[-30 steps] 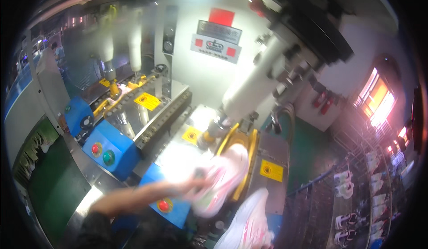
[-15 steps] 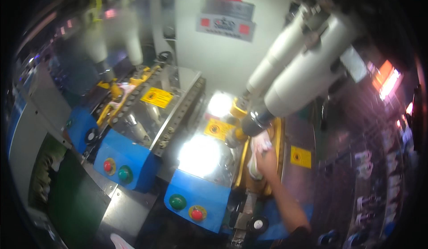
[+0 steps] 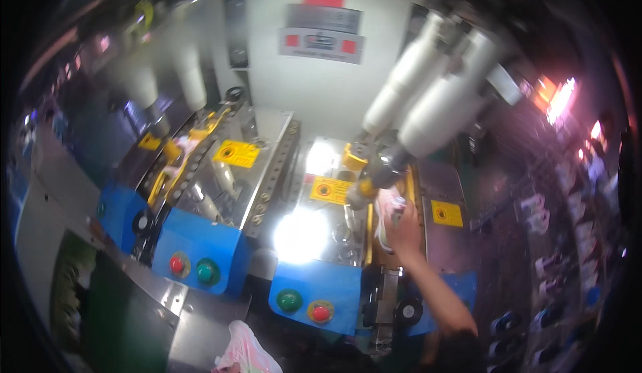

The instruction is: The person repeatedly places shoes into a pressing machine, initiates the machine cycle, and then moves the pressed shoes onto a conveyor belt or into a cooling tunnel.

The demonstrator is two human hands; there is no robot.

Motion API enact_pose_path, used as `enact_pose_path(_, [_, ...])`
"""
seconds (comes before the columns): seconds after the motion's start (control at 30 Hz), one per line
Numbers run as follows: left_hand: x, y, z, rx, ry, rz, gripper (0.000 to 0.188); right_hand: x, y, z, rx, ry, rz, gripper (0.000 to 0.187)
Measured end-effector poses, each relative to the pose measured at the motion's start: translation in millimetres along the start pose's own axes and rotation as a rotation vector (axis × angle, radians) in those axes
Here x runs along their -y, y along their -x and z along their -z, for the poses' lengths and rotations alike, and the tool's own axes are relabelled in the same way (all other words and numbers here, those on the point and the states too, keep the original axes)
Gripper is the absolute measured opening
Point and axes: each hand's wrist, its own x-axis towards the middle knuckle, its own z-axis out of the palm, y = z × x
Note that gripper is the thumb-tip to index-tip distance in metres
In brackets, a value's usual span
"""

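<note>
My right hand (image 3: 405, 231) reaches into the right-hand press station, its fingers closed round a pale pink and white shoe (image 3: 386, 216). That shoe lies lengthwise in the yellow-edged slot, its far end beneath the dark press head (image 3: 386, 167). A second pink and white shoe (image 3: 249, 347) rises from the lower edge, left of centre. Only a sliver of my left hand (image 3: 232, 368) shows at that shoe's base, closed on it; the rest is cut off by the frame.
Blue panels with a green button (image 3: 289, 300) and a red button (image 3: 320, 313) front the right station. A similar station (image 3: 200, 242) stands to the left. Thick white cylinders (image 3: 445, 115) slant down over the right slot. Shoe racks (image 3: 545, 266) line the far right.
The second shoe has come up further into view at the lower edge. My right hand stays at the shoe in the slot, while the whole view has shifted slightly.
</note>
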Motion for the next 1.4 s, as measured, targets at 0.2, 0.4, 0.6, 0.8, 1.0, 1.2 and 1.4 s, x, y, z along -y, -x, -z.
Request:
enact_pose_path(0.2, [-10, -23, 17, 0.148, -0.129, 0.082, 0.038, 196, 121, 26, 0.326, -0.514, 0.522, 0.056])
enact_pose_path(0.4, [18, -62, 63, 0.122, -0.105, -0.068, 0.046, 204, 136, -48, 0.438, -0.309, 0.763, 0.044])
enact_pose_path(0.6, [-15, -4, 81, -0.019, 0.01, -0.174, 0.045, 228, 286, -8, 0.591, -0.973, 0.589, 0.028])
enact_pose_path(0.8, [-34, 33, 146, -0.192, 0.095, -0.424, 0.064, 248, 361, 23, 0.633, -1.139, 0.656, 0.025])
enact_pose_path(1.0, [-2, -111, 208, -0.416, -0.478, -0.685, 0.077, 245, 183, 23, 0.143, -0.44, 0.39, 0.055])
enact_pose_path(1.2, [9, -143, 168, -0.432, -0.626, -0.78, 0.081, 195, 131, -46, 0.256, 0.23, 0.433, 0.061])
enact_pose_path(1.4, [25, -110, 186, -0.287, -0.547, -0.636, 0.104, 256, 209, -49, 0.006, -0.313, 0.617, 0.027])
